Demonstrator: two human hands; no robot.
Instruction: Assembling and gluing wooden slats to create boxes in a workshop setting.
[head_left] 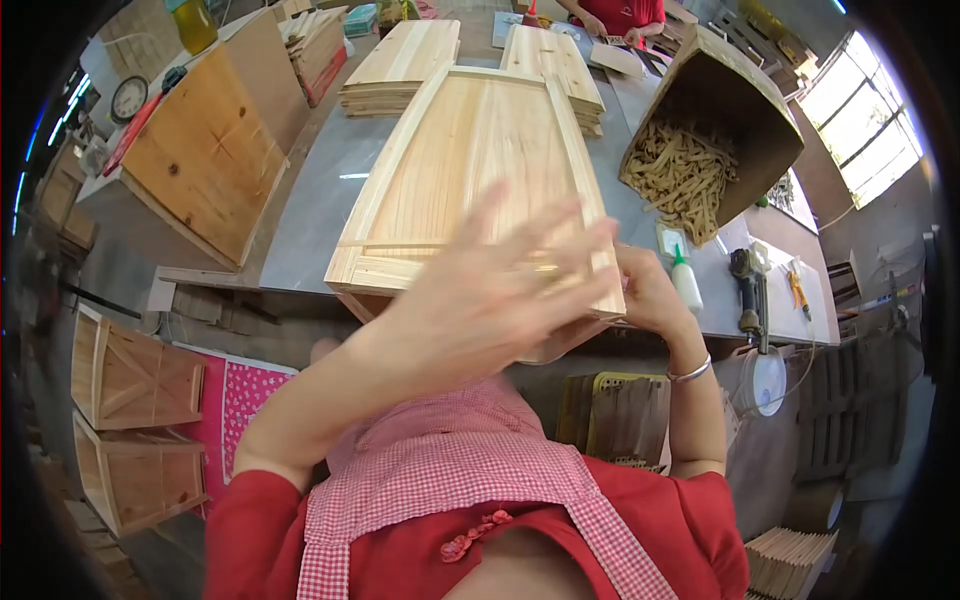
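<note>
The tapered pale-wood panel with raised border strips [470,150] lies on the grey-topped worktable [315,200], its near end toward the person in the red-checked apron. The bare left hand [500,285], blurred, is spread above that end; the bare right hand [650,290] curls at its near right corner, and I can't tell whether it pinches anything. A white bottle with a green nozzle [685,280] stands just beside it. I'd judge they're fitting or checking the border; next calls for steadying that corner and aligning the strips.
</note>
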